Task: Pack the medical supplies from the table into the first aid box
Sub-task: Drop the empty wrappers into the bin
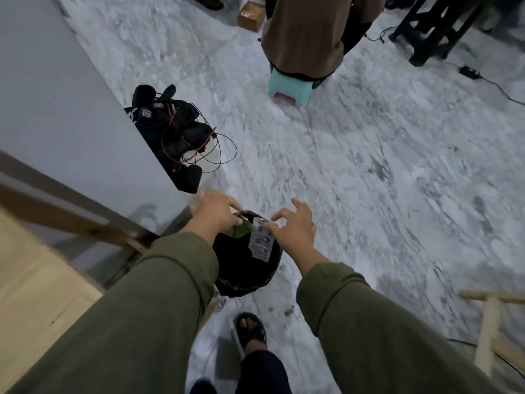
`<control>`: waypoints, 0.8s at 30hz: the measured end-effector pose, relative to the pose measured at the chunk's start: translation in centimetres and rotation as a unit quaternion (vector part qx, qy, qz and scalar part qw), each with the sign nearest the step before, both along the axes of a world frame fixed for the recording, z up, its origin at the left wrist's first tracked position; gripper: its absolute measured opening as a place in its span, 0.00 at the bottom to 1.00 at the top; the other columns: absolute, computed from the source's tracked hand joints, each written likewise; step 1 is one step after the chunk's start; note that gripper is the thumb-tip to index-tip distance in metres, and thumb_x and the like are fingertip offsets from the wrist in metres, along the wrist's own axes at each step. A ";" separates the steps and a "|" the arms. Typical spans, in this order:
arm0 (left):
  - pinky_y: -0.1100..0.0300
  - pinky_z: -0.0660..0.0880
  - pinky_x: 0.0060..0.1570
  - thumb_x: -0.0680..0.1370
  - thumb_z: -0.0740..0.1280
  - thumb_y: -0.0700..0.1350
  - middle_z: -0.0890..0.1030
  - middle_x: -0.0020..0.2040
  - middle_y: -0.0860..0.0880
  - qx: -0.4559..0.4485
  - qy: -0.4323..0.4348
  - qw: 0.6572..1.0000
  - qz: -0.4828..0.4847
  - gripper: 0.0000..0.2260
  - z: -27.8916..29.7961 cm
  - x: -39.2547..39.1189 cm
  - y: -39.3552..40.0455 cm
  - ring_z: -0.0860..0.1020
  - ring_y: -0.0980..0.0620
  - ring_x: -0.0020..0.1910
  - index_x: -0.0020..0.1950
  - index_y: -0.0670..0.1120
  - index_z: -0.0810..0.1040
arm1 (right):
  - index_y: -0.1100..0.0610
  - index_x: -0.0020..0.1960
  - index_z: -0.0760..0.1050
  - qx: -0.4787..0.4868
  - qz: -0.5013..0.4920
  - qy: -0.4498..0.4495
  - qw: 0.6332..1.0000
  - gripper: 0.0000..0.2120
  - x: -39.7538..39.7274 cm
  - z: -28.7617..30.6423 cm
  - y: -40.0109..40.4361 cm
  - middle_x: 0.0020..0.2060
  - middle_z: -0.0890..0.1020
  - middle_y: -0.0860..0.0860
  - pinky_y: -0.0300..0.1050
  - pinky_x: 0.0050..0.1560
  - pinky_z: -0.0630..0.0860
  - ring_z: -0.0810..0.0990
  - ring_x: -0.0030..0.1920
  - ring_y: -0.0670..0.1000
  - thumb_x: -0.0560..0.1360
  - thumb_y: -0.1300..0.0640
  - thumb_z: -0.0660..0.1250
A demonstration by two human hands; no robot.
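Person stands over a black-lined bin (250, 268) at lower centre of the frame, both arms in olive sleeves reaching out above it. Left hand (216, 209) pinches something green (243, 231) at its fingertips, right over the bin mouth. Right hand (292, 231) is spread, thumb and forefinger nipping the top edge of a clear printed wrapper strip (261, 242) that hangs down over the bin. The hands are close but not touching.

No first aid box or supplies in view; only a table edge (34, 280) shows at lower left. Looks like packaging waste being dropped, not packing itself.

To do it well: keep both pieces centred over the opening, release the light strip low so it doesn't drift onto the marble floor (369, 166), then turn back to the table.

Upper frame: another person on a teal stool (289, 88); black gear with red cables (176, 132) at mid left.
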State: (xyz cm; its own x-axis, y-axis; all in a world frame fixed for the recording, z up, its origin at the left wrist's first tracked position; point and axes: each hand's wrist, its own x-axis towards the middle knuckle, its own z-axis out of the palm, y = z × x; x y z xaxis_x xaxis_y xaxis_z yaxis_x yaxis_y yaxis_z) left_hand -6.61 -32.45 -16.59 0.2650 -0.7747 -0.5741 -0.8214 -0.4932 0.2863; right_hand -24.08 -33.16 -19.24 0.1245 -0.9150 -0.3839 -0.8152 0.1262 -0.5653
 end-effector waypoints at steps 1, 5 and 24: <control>0.50 0.64 0.63 0.70 0.73 0.55 0.69 0.68 0.49 0.026 -0.003 1.000 -0.016 0.18 -0.6 0.0 0.0 0.61 0.44 0.70 0.59 0.59 0.78 | 0.51 0.50 0.78 0.014 0.008 0.004 1.000 0.11 0.1 -0.5 0.0 0.75 0.57 0.52 0.58 0.71 0.51 0.47 0.77 0.54 0.71 0.47 0.71; 0.45 0.62 0.69 0.69 0.73 0.57 0.64 0.73 0.47 0.088 -0.015 0.995 -0.049 0.35 -2.3 0.4 0.0 0.59 0.41 0.73 0.72 0.57 0.63 | 0.50 0.64 0.72 0.042 0.039 0.020 0.998 0.22 0.3 -1.4 -0.1 0.76 0.55 0.52 0.59 0.73 0.52 0.48 0.77 0.54 0.72 0.44 0.68; 0.40 0.59 0.71 0.67 0.76 0.53 0.48 0.78 0.45 -0.029 -0.021 0.999 0.002 0.51 14.1 3.7 4.3 0.50 0.43 0.77 0.76 0.55 0.42 | 0.44 0.75 0.52 -0.057 0.172 0.041 0.983 0.35 4.5 16.1 -0.5 0.77 0.49 0.52 0.60 0.74 0.51 0.46 0.77 0.54 0.74 0.49 0.66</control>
State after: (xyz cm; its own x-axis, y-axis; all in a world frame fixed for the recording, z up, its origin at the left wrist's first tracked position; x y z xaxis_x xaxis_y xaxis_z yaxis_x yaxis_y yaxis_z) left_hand -2.86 -28.15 -2.44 0.2912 -0.8053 -0.5165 -0.8317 -0.4799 0.2793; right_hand -19.58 -33.68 -3.12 0.4070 -0.8616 -0.3032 -0.8416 -0.2247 -0.4912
